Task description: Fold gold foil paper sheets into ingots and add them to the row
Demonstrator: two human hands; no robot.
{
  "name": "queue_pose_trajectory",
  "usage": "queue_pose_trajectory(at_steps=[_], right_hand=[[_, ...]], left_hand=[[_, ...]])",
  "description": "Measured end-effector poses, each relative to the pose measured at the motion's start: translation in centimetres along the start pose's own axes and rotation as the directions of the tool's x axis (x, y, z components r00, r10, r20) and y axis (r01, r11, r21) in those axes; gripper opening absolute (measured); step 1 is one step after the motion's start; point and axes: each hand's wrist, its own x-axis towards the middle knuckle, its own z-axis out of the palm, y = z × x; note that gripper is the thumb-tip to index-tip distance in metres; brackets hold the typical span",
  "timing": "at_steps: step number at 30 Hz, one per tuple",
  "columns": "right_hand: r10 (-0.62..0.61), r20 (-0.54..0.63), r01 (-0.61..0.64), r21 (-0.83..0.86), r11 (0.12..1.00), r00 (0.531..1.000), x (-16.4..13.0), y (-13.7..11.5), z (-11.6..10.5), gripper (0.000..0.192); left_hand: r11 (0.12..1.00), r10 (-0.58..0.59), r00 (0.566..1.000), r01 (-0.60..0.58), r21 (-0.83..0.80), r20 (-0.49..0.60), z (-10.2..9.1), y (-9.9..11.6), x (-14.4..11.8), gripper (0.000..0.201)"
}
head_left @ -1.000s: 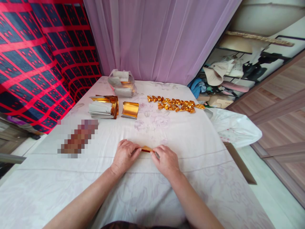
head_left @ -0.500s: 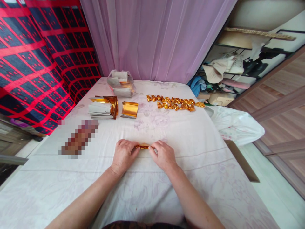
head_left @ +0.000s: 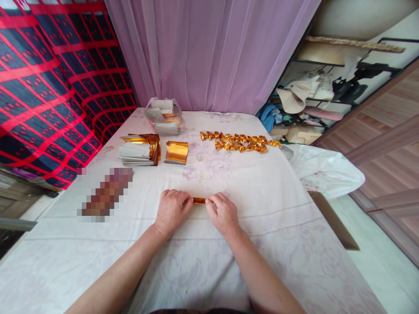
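A narrow rolled strip of gold foil paper (head_left: 199, 200) lies level between my two hands, low over the cloth-covered table. My left hand (head_left: 173, 209) is closed on its left end, thumb and fingers together. The other end is pinched by my right hand (head_left: 223, 210). Fingers hide both tips of the roll. Beyond my left hand sit a small pile of gold foil sheets (head_left: 176, 151) and a thicker stack of gold-and-grey foil sheets (head_left: 139, 150). Folded gold foil pieces (head_left: 240, 141) lie in two rows at the back right.
A clear plastic bag (head_left: 163, 117) of foil sheets stands at the table's back. A blurred-out item (head_left: 108, 192) lies on the left. White flowered cloth (head_left: 209, 270) covers the table. Past its right edge are a white plastic bag (head_left: 327, 168) and a cardboard piece (head_left: 334, 220).
The foil between my hands now shows as a slimmer, more even roll. Both hands stay in nearly the same place, and the view has shifted slightly.
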Motion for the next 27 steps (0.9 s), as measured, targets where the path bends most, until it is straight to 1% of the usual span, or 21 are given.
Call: queue_pose_trajectory(at_steps=[7,15,23,27], right_hand=[[-0.011,0.013,0.011,0.006,1.000,1.000,-0.07,0.30,0.01,0.024],[-0.030,-0.005,0.030,-0.016,0.999,1.000,-0.05,0.26,0.24,0.027],[-0.034,-0.001,0.034,0.032,0.999,0.999,0.04,0.03,0.36,0.030],[-0.061,0.001,0.061,0.057,0.996,0.998,-0.03,-0.04,0.39,0.031]], left_hand=[[1.000,0.018,1.000,-0.018,-0.003,0.015,0.53,0.17,-0.23,0.026],[0.999,0.034,0.999,-0.034,-0.008,0.018,0.69,0.38,-0.21,0.025],[1.000,0.014,1.000,-0.014,-0.007,0.022,1.02,0.22,-0.09,0.026],[1.000,0.003,1.000,-0.002,-0.009,0.026,1.02,0.18,-0.16,0.026]])
